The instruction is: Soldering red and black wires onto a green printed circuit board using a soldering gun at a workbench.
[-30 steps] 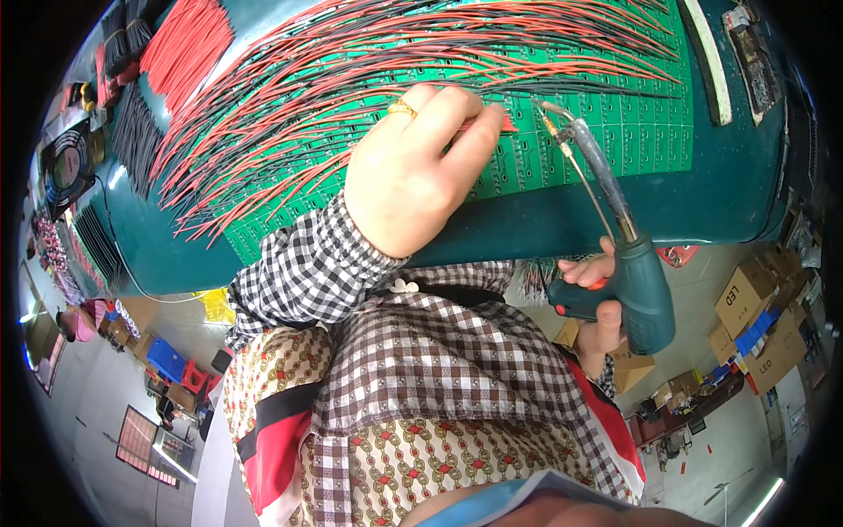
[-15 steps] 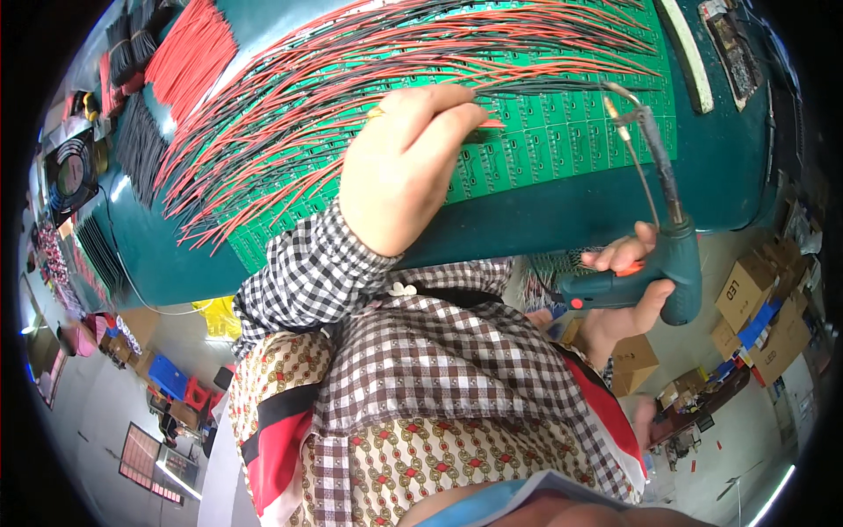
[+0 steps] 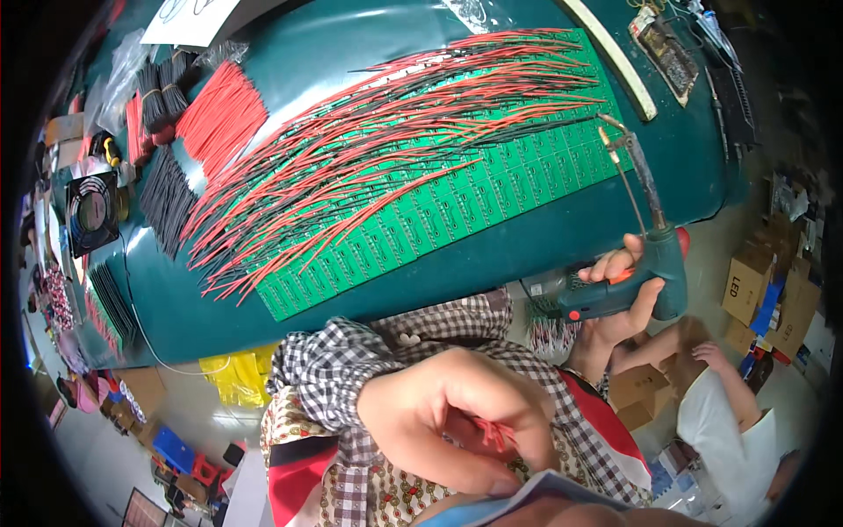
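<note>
My left hand [image 3: 413,417] is raised close in front of my chest, fingers curled in, with the ends of a few thin red wires [image 3: 494,433] showing in its palm. My right hand [image 3: 619,327] grips a green soldering gun [image 3: 672,277] at the table's front edge, its metal tip and thin feed tube pointing up over the table. Beyond them lies a green circuit board panel [image 3: 430,220], with rows of small boards. Many red and black wires [image 3: 351,149] lie in a thick sweep across its far and left parts.
Bundles of red wires [image 3: 221,119] and black wires [image 3: 167,202] lie at the left, near a small black fan [image 3: 92,209]. A pale strip [image 3: 615,61] and a dirty tray [image 3: 665,57] sit at the right. Another person's arm [image 3: 729,378] shows at the lower right, beside cardboard boxes [image 3: 751,281].
My left hand has moved from above the circuit boards back toward my chest. The soldering gun stays in my right hand. The view has shifted, and another person's arm now shows.
</note>
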Motion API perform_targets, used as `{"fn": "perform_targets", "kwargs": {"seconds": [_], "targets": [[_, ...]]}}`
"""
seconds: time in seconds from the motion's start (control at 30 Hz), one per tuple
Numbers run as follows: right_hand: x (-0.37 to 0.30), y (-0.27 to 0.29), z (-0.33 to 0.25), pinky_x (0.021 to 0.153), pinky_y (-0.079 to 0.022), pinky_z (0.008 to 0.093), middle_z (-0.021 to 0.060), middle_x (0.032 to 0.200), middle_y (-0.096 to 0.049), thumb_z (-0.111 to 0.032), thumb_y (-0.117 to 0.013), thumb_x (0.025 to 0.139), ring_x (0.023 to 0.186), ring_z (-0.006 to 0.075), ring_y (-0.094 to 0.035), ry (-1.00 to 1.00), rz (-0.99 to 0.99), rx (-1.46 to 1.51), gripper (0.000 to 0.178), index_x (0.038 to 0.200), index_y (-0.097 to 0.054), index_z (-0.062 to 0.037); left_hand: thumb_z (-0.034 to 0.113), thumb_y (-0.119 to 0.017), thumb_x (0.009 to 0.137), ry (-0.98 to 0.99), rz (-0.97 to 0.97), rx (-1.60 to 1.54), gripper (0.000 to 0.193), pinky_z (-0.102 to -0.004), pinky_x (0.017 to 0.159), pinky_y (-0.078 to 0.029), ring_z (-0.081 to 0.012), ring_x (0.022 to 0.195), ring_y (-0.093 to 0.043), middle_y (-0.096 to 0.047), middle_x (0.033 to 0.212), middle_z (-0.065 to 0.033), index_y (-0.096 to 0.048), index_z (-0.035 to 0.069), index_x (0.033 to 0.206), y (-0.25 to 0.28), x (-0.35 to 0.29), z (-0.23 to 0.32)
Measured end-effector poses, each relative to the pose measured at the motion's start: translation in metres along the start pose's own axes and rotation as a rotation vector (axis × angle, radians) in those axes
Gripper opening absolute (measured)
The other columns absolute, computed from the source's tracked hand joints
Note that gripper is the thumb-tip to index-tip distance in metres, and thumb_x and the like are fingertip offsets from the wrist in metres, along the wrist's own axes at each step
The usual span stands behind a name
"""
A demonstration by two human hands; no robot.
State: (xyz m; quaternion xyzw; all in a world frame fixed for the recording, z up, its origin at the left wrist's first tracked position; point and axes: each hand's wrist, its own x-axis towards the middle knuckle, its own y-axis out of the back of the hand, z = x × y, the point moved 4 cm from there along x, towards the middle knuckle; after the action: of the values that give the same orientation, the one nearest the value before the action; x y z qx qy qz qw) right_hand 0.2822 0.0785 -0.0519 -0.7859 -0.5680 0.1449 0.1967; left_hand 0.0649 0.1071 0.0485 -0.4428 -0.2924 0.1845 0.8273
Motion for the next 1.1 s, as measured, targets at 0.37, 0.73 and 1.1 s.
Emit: {"fn": "perform_targets", "kwargs": {"seconds": [0.37,0.73,1.1], "targets": [[-0.007,-0.027,0.005,0.074,-0.051,0.0400,0.0069,0.082,-0.054,-0.050,-0.038,0.096,0.076,0.0202,-0.055,0.000,-0.063,0.084,0.066,0.129,-0.037,0.0075,0.018,-0.068,0.083,-0.207,0.207,0.104,0.019,-0.0260,0.039,-0.031,-0.0097,0.044,-0.043,-0.049,0.055,0.0007,-0.062,-0.001,0.084,-0.023,-0.016,0.035],[-0.002,0.015,0.014,0.061,-0.054,0.0357,0.0087,0.072,-0.059,-0.035,-0.049,0.095,0.062,0.0201,-0.061,0.096,0.178,0.046,0.047,0.114,-0.052,0.0085,0.011,-0.050,0.089,0.086,0.569,0.821,0.039,-0.0166,0.052,-0.032,-0.0037,0.059,-0.039,-0.050,0.076,-0.0001,-0.046,-0.007,0.123,-0.017,-0.012,0.019],[0.004,0.008,0.017,0.062,-0.055,0.0372,0.0058,0.072,-0.056,-0.042,-0.051,0.093,0.066,0.0181,-0.061,-0.008,0.158,0.088,0.055,0.117,-0.050,0.0066,0.012,-0.049,0.096,0.264,0.741,1.005,0.030,-0.0192,0.049,-0.034,-0.0045,0.061,-0.044,-0.050,0.078,0.0019,-0.057,-0.004,0.120,0.068,-0.065,0.035]]}}
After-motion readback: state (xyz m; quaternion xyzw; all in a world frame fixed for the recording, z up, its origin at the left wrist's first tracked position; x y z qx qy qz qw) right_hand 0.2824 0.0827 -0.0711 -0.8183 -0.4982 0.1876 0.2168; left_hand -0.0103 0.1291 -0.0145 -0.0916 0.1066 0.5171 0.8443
